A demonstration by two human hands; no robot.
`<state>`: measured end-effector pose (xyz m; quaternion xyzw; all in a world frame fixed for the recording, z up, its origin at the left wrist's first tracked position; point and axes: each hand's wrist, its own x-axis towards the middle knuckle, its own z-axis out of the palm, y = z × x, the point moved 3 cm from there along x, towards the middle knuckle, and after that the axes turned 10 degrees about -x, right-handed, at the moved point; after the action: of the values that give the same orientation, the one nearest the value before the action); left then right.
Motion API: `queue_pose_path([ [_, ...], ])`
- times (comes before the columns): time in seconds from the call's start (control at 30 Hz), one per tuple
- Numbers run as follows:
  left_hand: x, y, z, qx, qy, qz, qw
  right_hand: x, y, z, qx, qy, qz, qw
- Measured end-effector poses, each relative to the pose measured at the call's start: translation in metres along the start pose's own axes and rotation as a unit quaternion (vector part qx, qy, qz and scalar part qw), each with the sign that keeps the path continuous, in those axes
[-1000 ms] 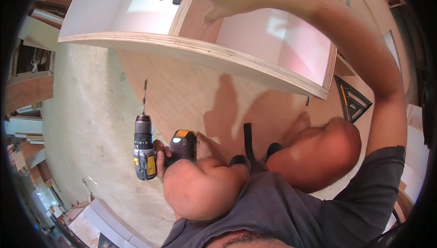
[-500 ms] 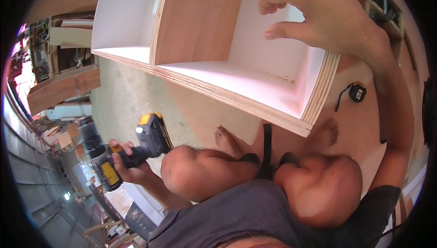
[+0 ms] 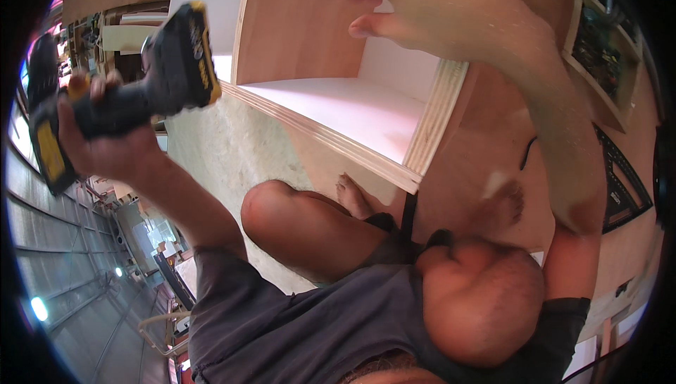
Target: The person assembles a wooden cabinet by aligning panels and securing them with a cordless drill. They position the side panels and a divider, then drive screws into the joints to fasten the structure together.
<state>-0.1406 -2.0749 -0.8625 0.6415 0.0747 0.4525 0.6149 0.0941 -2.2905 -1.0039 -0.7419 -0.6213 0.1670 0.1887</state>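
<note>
My left hand is wrapped round the grip of a black and yellow cordless drill. It is raised at the left, with the battery end toward the cabinet and the drill's head at the picture's left rim. Before me stands an open plywood cabinet with white inner faces, pale layered edges and a brown divider. Over its right compartment hovers my right hand, thumb and fingers apart with nothing between them. Whether it touches the cabinet's upper part I cannot tell.
A black triangular square lies to the right of my right forearm. Beyond it is an open wooden box of dark items. My bent knees and bare feet are close below the cabinet. Stacked boards stand at the far left.
My left hand has lifted the drill up and to the left, nearer the cabinet. The right hand has shifted left over the cabinet. The tape measure at the right is now hidden behind my right arm.
</note>
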Motion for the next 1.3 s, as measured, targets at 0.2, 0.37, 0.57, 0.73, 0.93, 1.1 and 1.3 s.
queue_pose_path([
  [0.2,0.068,-0.082,0.052,0.036,0.057,-0.005,0.998,-0.004,0.007,0.018,-0.081,0.107,0.024,0.991],
  [0.37,0.092,-0.109,0.074,0.031,0.087,0.024,0.995,0.008,-0.003,0.020,-0.082,0.101,0.010,0.991],
  [0.57,0.114,-0.142,0.108,0.024,0.102,0.069,0.992,-0.001,-0.001,0.015,-0.078,0.073,0.053,0.993],
  [0.73,0.158,-0.174,0.109,0.102,0.096,0.110,0.984,-0.001,-0.002,0.015,-0.069,0.099,0.036,0.992],
  [0.93,0.178,-0.198,0.107,0.102,0.118,0.116,0.981,0.002,-0.008,0.013,-0.067,0.086,0.026,0.994],
  [1.1,0.178,-0.204,0.106,0.083,0.108,0.128,0.982,0.002,-0.006,0.013,-0.051,0.077,0.029,0.995],
  [1.3,0.174,-0.209,0.097,0.130,0.099,0.074,0.984,0.002,-0.002,0.017,-0.059,0.103,0.020,0.993],
])
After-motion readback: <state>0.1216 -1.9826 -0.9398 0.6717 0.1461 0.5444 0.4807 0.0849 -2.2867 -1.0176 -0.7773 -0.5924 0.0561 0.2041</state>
